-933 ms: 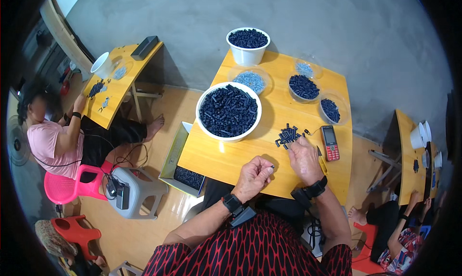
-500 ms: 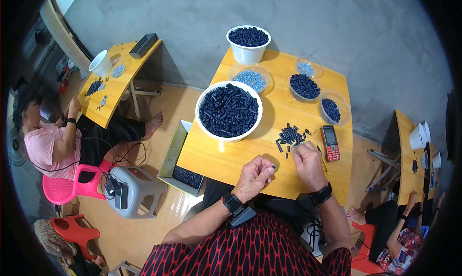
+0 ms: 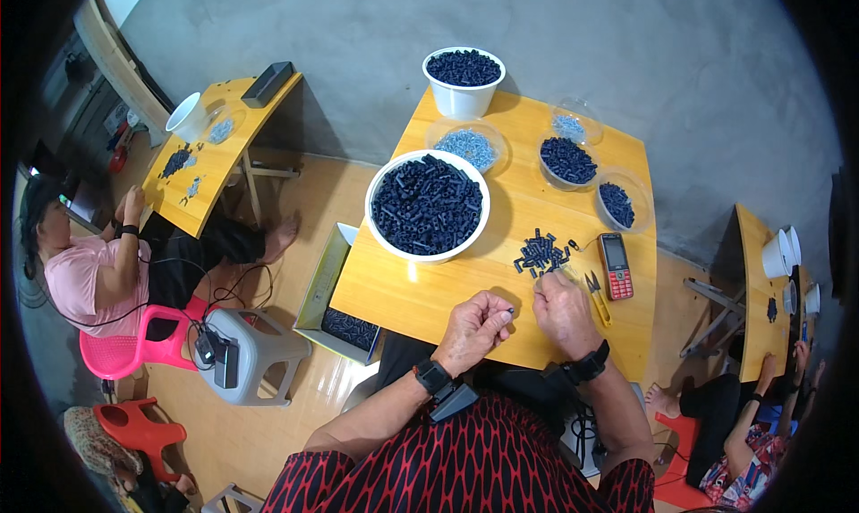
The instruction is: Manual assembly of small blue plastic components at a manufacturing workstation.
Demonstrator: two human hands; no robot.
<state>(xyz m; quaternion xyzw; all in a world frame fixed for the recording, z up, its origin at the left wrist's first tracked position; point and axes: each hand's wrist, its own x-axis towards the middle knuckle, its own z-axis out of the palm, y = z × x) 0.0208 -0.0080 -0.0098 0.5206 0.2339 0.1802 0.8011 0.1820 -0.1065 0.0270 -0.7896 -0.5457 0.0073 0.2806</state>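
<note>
At the near edge of the table, my left hand (image 3: 476, 334) pinches a small dark plastic piece (image 3: 511, 311) between thumb and fingertips. My right hand (image 3: 565, 312) is just to its right with curled fingers; whatever they hold is hidden. Directly beyond the right hand lies a loose pile of small dark plastic pieces (image 3: 539, 252). Beside that hand rests a pair of yellow-handled snips (image 3: 601, 307), next to a red and black keypad phone (image 3: 616, 267).
A large white tub (image 3: 369, 210) of dark pieces stands left of the pile, another white tub (image 3: 461, 101) behind it. Clear bowls hold silvery parts (image 3: 465, 146) and dark pieces (image 3: 568, 159). An open box (image 3: 313, 312) sits on the floor. People work at tables on both sides.
My right hand has shifted left, closer to my left hand, uncovering more of the yellow-handled snips. My left hand stays nearly in place, still pinching the small piece.
</note>
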